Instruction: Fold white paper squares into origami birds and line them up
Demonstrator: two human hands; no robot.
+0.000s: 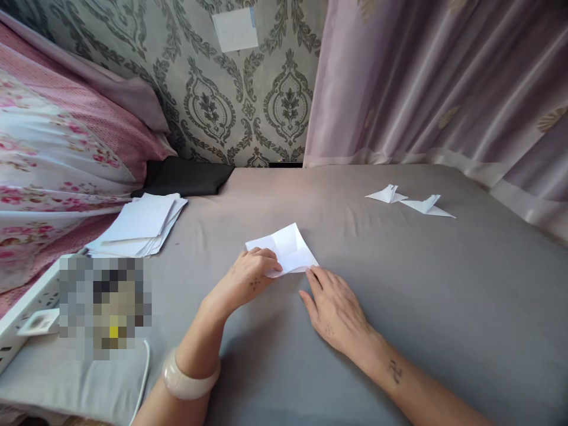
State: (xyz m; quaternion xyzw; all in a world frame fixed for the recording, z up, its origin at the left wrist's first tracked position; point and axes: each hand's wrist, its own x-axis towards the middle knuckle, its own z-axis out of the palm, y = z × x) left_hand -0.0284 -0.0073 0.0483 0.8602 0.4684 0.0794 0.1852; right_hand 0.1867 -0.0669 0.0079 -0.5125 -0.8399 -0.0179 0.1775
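Note:
A creased white sheet of paper [290, 245] lies in front of me on the grey cloth, its fold lines showing. My left hand [252, 269] is curled over its left side, with the thumb and fingers closed on the near edge. At the paper's right corner, the fingertips of my right hand [332, 302] touch the edge. That hand lies palm down, its fingers stretched out and the thumb apart. Part of the sheet is hidden under the left fingers.
Two folded white paper figures [388, 194] sit at the back right. To the left are a stack of white paper [142, 222], a black flat item [186, 176], a white cable [145, 373] and a blurred-out patch. Curtains [421, 77] hang behind the grey surface [421, 284].

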